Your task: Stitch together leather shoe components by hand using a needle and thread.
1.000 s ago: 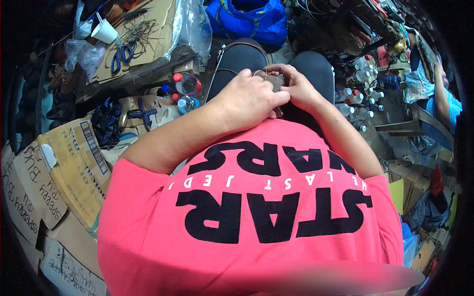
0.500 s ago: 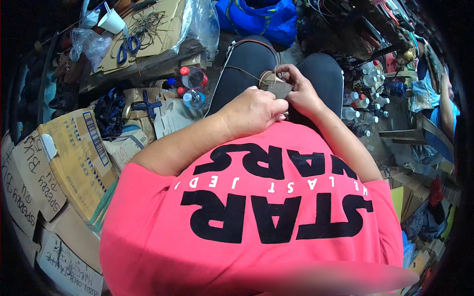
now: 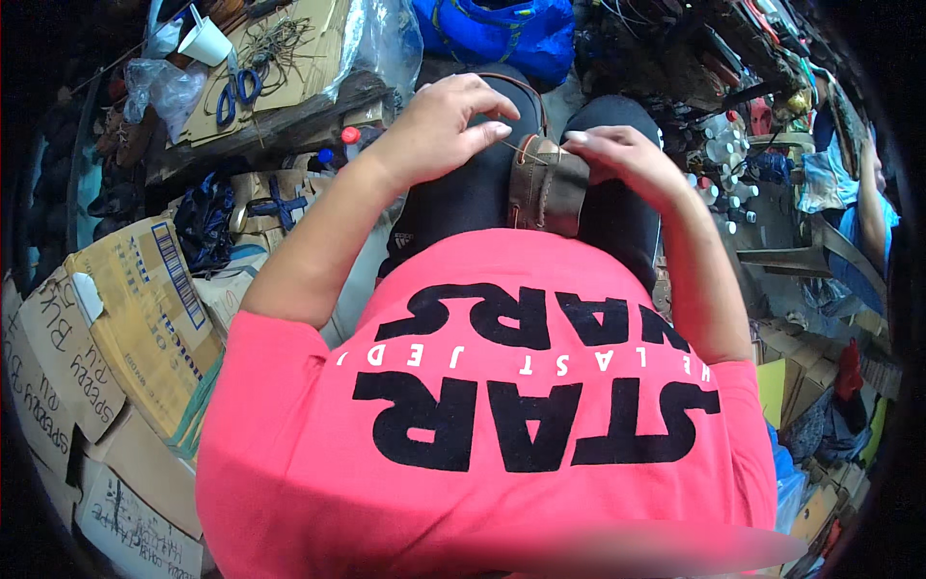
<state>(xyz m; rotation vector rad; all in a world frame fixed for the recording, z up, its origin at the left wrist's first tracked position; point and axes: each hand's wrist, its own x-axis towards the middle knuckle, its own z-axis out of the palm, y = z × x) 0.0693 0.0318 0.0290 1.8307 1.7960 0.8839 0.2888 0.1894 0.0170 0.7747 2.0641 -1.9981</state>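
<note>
A brown-grey leather shoe (image 3: 551, 189) with a stitched seam stands between my thighs, its lower end against my shirt. An orange-brown lace (image 3: 527, 147) comes out of its side and a loop of brown cord arches over my left knee. My left hand (image 3: 446, 130) is raised left of the shoe, thumb and forefinger closed on a thin stretch of lace that runs to it. At the shoe's upper right, my right hand (image 3: 625, 162) has its fingertips pinched together; what they hold is too small to make out.
Blue-handled scissors (image 3: 237, 95) and a white cup (image 3: 204, 41) lie on cardboard at the upper left. Cardboard boxes (image 3: 145, 309) stand at my left. A blue bag (image 3: 502, 39) is ahead; several bottles (image 3: 723, 145) stand at the right, near another person's arm (image 3: 871, 207).
Both hands were together over the shoe. My left hand has swung up and left with the lace, my right has moved slightly right and up, and the shoe now shows more fully.
</note>
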